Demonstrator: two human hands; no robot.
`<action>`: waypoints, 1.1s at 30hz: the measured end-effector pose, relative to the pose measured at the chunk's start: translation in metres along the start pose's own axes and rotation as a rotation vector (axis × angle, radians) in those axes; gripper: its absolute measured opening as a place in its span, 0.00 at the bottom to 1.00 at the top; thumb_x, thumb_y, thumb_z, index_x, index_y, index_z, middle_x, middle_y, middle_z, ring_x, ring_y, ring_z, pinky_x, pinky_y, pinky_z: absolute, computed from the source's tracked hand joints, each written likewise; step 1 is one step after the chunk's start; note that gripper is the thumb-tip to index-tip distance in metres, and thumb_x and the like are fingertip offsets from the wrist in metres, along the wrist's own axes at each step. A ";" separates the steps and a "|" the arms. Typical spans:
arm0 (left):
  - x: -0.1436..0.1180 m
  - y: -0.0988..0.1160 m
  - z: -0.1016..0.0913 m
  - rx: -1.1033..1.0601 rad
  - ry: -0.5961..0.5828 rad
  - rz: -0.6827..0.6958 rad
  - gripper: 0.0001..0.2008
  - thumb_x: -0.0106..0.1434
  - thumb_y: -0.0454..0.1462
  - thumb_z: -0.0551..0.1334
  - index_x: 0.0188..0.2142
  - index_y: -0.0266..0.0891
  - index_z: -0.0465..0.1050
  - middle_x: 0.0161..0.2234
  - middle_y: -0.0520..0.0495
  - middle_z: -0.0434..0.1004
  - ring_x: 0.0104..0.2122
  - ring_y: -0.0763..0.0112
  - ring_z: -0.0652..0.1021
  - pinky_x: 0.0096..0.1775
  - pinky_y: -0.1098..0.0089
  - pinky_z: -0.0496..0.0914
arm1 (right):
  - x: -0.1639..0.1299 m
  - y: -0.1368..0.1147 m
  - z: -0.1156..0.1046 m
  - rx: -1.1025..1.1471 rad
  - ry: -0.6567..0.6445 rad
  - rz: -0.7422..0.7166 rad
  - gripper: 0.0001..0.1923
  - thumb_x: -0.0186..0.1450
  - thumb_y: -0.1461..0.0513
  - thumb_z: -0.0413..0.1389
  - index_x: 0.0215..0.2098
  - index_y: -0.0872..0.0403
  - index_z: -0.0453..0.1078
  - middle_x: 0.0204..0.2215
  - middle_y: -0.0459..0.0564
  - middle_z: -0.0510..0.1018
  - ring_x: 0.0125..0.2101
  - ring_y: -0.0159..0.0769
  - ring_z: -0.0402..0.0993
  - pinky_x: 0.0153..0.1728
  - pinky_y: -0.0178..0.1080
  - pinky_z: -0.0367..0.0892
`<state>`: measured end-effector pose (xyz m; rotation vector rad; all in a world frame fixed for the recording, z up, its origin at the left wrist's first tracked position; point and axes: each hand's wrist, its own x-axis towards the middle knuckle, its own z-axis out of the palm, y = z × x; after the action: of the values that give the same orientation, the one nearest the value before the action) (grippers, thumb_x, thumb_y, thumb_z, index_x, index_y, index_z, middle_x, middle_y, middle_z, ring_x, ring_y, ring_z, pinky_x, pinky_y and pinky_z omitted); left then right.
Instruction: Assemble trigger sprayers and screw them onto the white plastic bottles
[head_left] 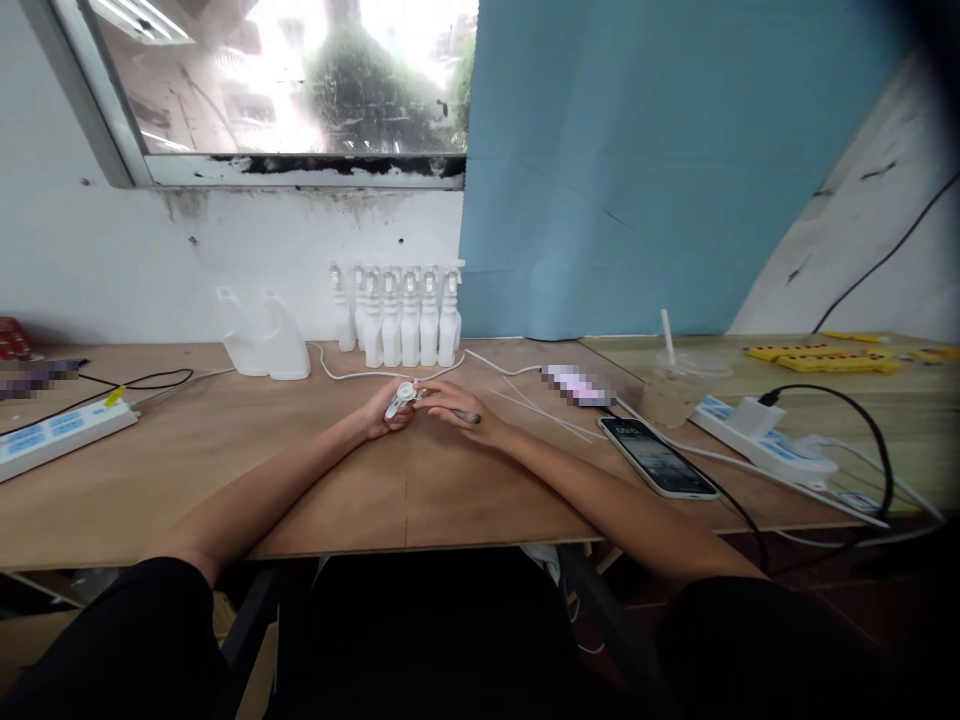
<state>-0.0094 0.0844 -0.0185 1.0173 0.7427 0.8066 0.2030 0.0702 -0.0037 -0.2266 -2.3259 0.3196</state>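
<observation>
Over the middle of the table, my left hand (381, 414) is closed around a small white plastic piece (406, 394) with a round part and a narrow arm. It resembles a spray trigger head, but is too small to be sure. My right hand (480, 412) meets it from the right, fingertips at the piece. Between the right fingers sits a slim tool with a dark end (466, 416); its working tip is hidden at the white piece. Behind both hands stand several white spray bottles (409, 325) in a cluster against the wall.
Two white jugs (287, 345) stand back left. A power strip (67, 435) lies at the left edge, another (757, 440) at the right. A phone (660, 458), a cup with a straw (670, 390), cables and thin white strips (546, 408) lie right of my hands.
</observation>
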 end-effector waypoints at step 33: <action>0.000 0.009 -0.052 1.211 0.767 0.376 0.21 0.62 0.50 0.55 0.25 0.37 0.74 0.26 0.44 0.76 0.33 0.61 0.74 0.37 0.66 0.65 | -0.010 0.023 -0.002 0.312 0.016 0.580 0.22 0.64 0.46 0.54 0.39 0.55 0.78 0.39 0.53 0.82 0.42 0.40 0.78 0.46 0.39 0.69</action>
<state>-0.0549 0.1097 -0.0282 1.9907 1.8519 1.0951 0.2127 0.0895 -0.0158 -0.7421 -2.1156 0.9500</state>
